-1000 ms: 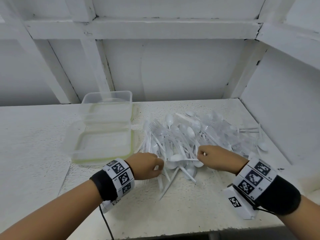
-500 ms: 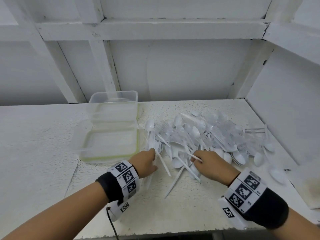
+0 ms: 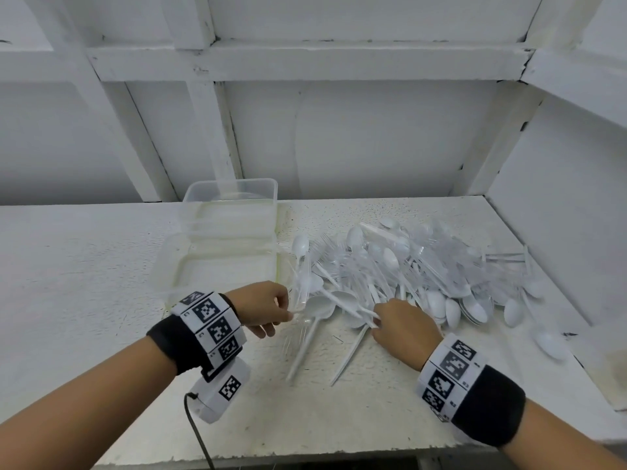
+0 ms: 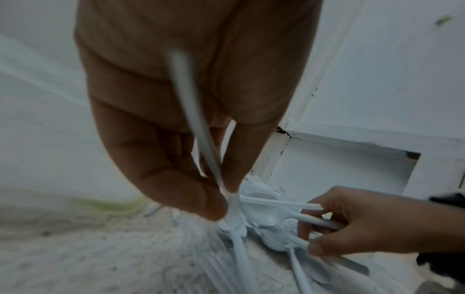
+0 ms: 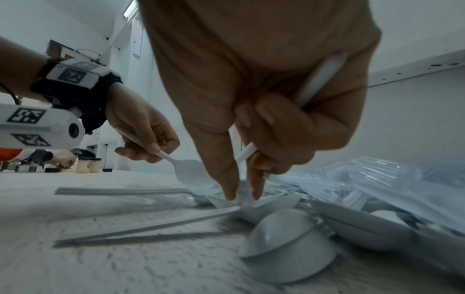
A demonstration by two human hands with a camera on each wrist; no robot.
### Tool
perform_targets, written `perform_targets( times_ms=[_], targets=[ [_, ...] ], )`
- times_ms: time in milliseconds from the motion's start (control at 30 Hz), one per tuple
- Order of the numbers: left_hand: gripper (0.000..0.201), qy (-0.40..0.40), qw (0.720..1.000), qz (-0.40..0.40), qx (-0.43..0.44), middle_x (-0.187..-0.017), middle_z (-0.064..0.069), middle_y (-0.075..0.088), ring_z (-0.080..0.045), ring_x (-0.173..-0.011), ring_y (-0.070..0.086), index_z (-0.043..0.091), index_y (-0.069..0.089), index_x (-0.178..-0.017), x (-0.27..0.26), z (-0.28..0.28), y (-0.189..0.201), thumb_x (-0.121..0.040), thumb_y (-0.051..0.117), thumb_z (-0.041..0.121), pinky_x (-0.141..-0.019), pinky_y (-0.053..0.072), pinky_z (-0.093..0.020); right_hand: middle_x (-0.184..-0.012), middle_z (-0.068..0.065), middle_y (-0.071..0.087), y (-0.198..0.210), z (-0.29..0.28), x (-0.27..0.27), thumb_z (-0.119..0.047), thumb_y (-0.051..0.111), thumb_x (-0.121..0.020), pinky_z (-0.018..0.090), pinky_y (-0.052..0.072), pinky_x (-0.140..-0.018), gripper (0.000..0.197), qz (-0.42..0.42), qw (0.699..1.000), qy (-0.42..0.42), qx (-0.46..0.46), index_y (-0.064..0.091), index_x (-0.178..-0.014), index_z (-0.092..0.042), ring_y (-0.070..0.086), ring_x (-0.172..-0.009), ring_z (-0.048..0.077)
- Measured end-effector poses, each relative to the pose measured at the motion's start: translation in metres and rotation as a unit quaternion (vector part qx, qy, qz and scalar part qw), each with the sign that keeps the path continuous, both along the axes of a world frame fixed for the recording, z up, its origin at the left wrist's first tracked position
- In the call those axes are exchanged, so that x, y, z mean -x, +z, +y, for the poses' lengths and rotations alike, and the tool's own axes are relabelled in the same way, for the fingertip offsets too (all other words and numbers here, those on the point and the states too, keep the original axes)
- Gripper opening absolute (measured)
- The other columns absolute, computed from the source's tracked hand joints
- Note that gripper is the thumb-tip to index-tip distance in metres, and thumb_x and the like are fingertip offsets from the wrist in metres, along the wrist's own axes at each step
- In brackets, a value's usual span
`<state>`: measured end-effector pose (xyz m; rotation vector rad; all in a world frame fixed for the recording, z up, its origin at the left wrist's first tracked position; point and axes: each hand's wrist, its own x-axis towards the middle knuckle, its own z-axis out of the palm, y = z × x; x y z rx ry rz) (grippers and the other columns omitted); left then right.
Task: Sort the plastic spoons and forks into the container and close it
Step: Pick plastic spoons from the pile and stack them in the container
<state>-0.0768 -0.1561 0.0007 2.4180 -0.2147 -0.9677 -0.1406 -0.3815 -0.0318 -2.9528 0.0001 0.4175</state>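
Observation:
A loose pile of white and clear plastic spoons and forks (image 3: 407, 266) covers the right half of the table. The clear container (image 3: 230, 212) stands open at the back left, and its green-rimmed lid (image 3: 220, 269) lies flat in front of it. At the pile's near left edge, my left hand (image 3: 288, 313) pinches a white spoon (image 5: 188, 171) by its handle (image 4: 196, 119). My right hand (image 3: 376, 320) keeps white handles (image 5: 322, 77) in its curled fingers, while its thumb and forefinger (image 5: 244, 196) pinch another piece in the pile.
A side wall (image 3: 559, 215) bounds the table on the right and a panelled wall (image 3: 339, 137) the back. A few spoons (image 3: 553, 344) lie apart at the right. Bare tabletop (image 3: 84, 283) stretches left of the container. The front edge (image 3: 305, 452) is close to my wrists.
Both hands have shifted slightly along the pile's near edge. The left hand now holds a spoon raised off the table, and the right hand has gathered handles and pinches into the pile.

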Motion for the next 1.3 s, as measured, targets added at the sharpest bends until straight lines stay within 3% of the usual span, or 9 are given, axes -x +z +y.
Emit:
perform_targets(
  times_ms=[167,300,500,567,667,800,967,1100,1300],
  targets=[
    [0.003,-0.023,0.998,-0.043,-0.046,-0.077,0.003,0.058,-0.011,-0.060,0.050,0.015,0.040,-0.100,0.002,0.010,0.006,-0.098,0.039,0.017,-0.049,0.041,-0.017,-0.077,0.000,0.045,0.010,-0.002,-0.003,-0.030,0.052,-0.090,0.022,0.030,-0.050,0.027,0.015,0.998,-0.042,-0.037,0.048,-0.068,-0.015,0.047,-0.065,0.017],
    [0.025,-0.033,0.991,-0.098,-0.084,-0.079,0.006,0.051,-0.011,-0.072,0.049,0.011,0.048,-0.118,0.001,0.013,0.002,-0.099,0.033,0.015,-0.055,0.036,-0.017,-0.065,-0.003,0.045,0.031,-0.005,-0.003,-0.026,0.053,-0.090,0.021,0.029,-0.050,0.023,0.060,0.992,-0.058,-0.099,0.047,-0.072,-0.013,0.039,-0.055,0.010],
    [0.013,-0.011,0.998,-0.062,-0.027,-0.095,-0.005,0.060,-0.019,-0.079,0.054,0.013,0.040,-0.102,0.014,0.009,-0.009,-0.093,0.037,0.004,-0.063,0.043,-0.022,-0.094,0.008,0.060,0.060,-0.021,0.008,-0.011,0.040,-0.095,0.025,0.036,-0.057,0.008,0.070,0.992,-0.049,-0.090,0.046,-0.100,-0.011,0.049,-0.070,0.017],
    [0.011,-0.025,0.997,-0.060,-0.034,-0.093,-0.005,0.054,-0.021,-0.081,0.050,0.015,0.038,-0.091,0.017,0.002,-0.015,-0.093,0.037,0.005,-0.068,0.040,-0.025,-0.088,0.010,0.058,0.065,-0.023,0.011,-0.005,0.036,-0.095,0.025,0.034,-0.055,0.009,0.069,0.992,-0.046,-0.091,0.041,-0.100,-0.011,0.047,-0.067,0.018],
    [0.021,-0.030,0.995,-0.085,-0.042,-0.079,0.001,0.046,-0.015,-0.071,0.043,0.020,0.034,-0.076,0.021,-0.012,-0.025,-0.095,0.035,0.013,-0.059,0.033,-0.022,-0.073,0.001,0.043,0.068,-0.018,0.009,-0.009,0.034,-0.096,0.020,0.027,-0.049,0.006,0.065,0.982,-0.082,-0.155,0.037,-0.097,-0.014,0.037,-0.058,0.011],
    [0.016,-0.043,0.992,-0.108,-0.051,-0.087,0.003,0.048,-0.016,-0.084,0.046,0.017,0.045,-0.089,0.024,-0.027,-0.034,-0.091,0.052,0.031,-0.068,0.036,-0.023,-0.074,-0.005,0.045,0.051,-0.002,0.004,-0.027,0.038,-0.099,0.018,0.026,-0.049,0.014,0.049,0.958,-0.124,-0.253,0.046,-0.102,-0.017,0.038,-0.058,0.006],
    [0.027,-0.044,0.989,-0.128,-0.061,-0.069,0.005,0.046,-0.016,-0.076,0.049,0.020,0.042,-0.065,0.020,-0.030,-0.037,-0.087,0.056,0.022,-0.051,0.031,-0.015,-0.074,0.003,0.043,0.024,0.014,-0.002,-0.019,0.035,-0.098,0.021,0.034,-0.046,0.013,0.093,0.929,-0.156,-0.322,0.046,-0.100,-0.012,0.040,-0.057,0.015],
    [0.025,-0.005,0.995,-0.094,-0.022,-0.068,0.004,0.053,-0.009,-0.063,0.049,0.018,0.051,-0.065,0.013,-0.019,-0.026,-0.086,0.062,0.026,-0.051,0.033,-0.015,-0.071,0.001,0.041,0.019,0.017,-0.008,-0.015,0.038,-0.095,0.020,0.029,-0.048,0.019,0.062,0.942,-0.146,-0.297,0.041,-0.077,-0.014,0.036,-0.058,0.013],
    [0.015,0.050,0.998,0.011,0.037,-0.064,0.001,0.057,-0.011,-0.050,0.037,0.012,0.054,-0.074,0.005,-0.001,-0.008,-0.088,0.054,0.016,-0.042,0.028,-0.019,-0.067,-0.003,0.046,0.009,0.024,-0.019,-0.025,0.057,-0.088,0.023,0.035,-0.056,0.021,0.038,0.961,-0.111,-0.250,0.046,-0.073,-0.014,0.043,-0.060,0.010]
  ],
)
